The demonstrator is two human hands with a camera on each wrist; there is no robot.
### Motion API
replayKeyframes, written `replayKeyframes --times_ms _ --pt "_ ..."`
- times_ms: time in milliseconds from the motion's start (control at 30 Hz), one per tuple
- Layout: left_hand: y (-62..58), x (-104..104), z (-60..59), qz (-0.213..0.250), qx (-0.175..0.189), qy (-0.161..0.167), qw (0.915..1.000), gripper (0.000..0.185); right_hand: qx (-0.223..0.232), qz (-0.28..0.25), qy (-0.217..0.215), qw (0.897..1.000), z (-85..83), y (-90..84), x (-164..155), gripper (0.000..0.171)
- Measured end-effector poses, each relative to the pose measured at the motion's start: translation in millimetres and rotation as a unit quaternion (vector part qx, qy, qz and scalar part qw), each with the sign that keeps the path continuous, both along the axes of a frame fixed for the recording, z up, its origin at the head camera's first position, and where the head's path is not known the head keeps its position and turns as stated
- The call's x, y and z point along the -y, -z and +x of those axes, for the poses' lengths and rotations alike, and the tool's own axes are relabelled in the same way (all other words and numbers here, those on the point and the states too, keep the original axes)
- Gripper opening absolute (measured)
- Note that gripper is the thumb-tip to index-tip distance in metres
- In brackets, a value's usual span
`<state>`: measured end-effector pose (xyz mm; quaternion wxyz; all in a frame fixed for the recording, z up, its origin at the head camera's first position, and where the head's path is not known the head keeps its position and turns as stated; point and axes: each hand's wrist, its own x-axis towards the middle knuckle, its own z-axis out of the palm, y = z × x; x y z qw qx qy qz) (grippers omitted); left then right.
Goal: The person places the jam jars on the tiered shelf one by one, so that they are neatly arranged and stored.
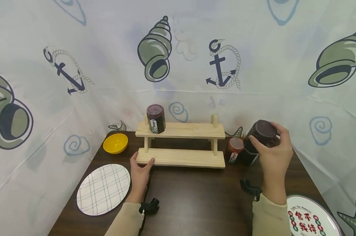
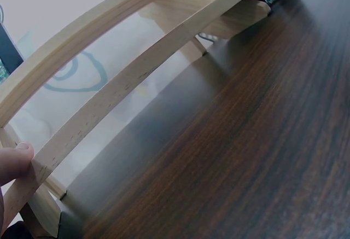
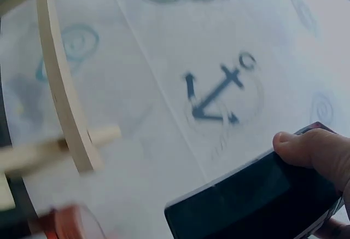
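Note:
A two-tier wooden shelf stands at the back of the table. My left hand grips the left end of its lower board, the thumb on the front edge. On the upper board's left end sits a dark jar with a purplish lid and white label. To the right of the shelf, my right hand holds another dark jar, angular-sided and tilted. A smaller jar with a reddish lid stands between that jar and the shelf. Whether the dark shape below the held jar is separate, I cannot tell.
At the back left is a yellow bowl. A white checked round plate or mat lies at the left edge of the dark wooden table. A white plate with red lettering is at front right. Patterned cloth hangs behind.

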<state>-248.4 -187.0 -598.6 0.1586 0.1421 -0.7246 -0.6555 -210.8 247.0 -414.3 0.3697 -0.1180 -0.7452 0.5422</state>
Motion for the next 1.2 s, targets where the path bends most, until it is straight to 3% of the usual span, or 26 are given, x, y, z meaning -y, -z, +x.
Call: replayKeyframes --times_ms 267,433,633,933,1200 --pt "-0.7 -2 -1.0 0.001 0.002 0.002 1.0 0.094 -0.023 -0.013 -0.128 0.991 -15.5 -8.7 44 0.081" --pt "0.1 -2 -2.0 -0.001 0.006 0.003 1.0 0.093 -0.024 -0.009 -0.184 0.983 -35.5 -7.3 71 0.078" --pt "-1.6 -1 -1.1 0.002 0.001 0.004 1.0 0.094 -0.019 0.031 -0.222 0.974 -60.8 -7.6 105 0.079" --pt "-2.3 -1 -0.9 0.005 -0.004 0.007 1.0 0.094 0.029 0.035 -0.257 0.965 -90.5 -12.7 143 0.076" --pt "-1.0 0 -1.0 0.006 0.002 0.006 1.0 0.095 0.021 0.046 -0.282 0.958 -117.3 -8.1 174 0.075"
